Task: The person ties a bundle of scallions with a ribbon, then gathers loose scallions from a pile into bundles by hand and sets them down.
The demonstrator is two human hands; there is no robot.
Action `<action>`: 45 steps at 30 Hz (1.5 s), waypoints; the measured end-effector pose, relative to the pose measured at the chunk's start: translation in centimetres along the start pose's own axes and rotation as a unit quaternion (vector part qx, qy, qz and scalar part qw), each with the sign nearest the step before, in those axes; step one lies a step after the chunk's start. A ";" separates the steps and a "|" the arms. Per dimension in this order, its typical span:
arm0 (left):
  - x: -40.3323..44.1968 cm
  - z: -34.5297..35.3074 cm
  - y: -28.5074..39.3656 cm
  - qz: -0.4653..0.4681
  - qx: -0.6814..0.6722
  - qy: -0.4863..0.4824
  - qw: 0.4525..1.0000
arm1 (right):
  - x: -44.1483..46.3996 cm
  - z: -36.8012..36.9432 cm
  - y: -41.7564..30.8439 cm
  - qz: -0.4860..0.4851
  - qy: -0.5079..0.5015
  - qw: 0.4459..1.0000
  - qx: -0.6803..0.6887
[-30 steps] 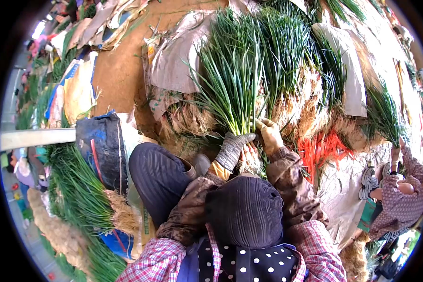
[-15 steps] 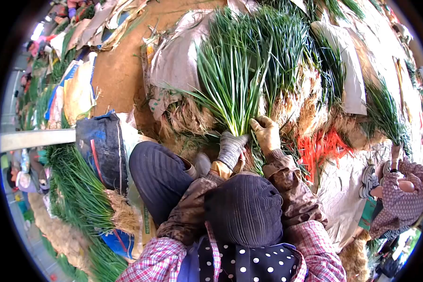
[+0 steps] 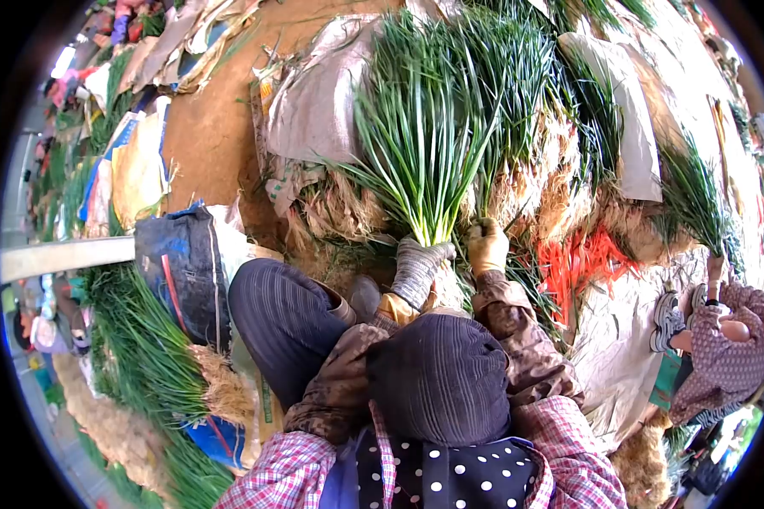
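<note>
My left hand (image 3: 418,273), in a dark grey glove, is wrapped round the base of a fanned bunch of green onions (image 3: 424,161). The leaves point away from me and the pale root ends show just below my fingers. Right beside it, my right hand (image 3: 488,246), in a yellowish glove, has its fingers curled together; whatever it may hold is too small to make out. Beyond it lies a pile of green onions (image 3: 509,93) with tan, stringy roots (image 3: 530,174).
Red plastic strips (image 3: 581,265) lie right of my hands. A light sack (image 3: 318,102) covers onions at the upper left. More onions (image 3: 140,339) lie left of my knee by a dark blue sack (image 3: 182,276). At the far right, a person (image 3: 726,356) holds onions.
My right hand has come slightly away from the bunch's stems, and its fingers have curled in. My left hand has stayed round the bunch, whose leaves have fanned out more.
</note>
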State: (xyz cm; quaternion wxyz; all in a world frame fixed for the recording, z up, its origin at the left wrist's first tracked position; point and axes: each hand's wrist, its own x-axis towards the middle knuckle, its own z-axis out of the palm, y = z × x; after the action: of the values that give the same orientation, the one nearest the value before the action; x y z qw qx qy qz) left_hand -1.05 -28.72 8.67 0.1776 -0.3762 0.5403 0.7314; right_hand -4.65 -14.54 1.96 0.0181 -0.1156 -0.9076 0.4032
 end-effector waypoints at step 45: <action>-0.9 -0.7 -0.1 -0.020 -0.183 -0.238 0.954 | -1.2 -2.8 -2.6 0.352 -0.142 0.776 0.504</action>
State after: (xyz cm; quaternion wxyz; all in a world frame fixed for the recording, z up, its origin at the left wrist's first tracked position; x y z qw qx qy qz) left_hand -0.17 -29.17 9.14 0.2434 -0.2283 0.3314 0.8825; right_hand -3.60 -14.43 5.84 -0.1987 -0.3433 -0.4628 0.7928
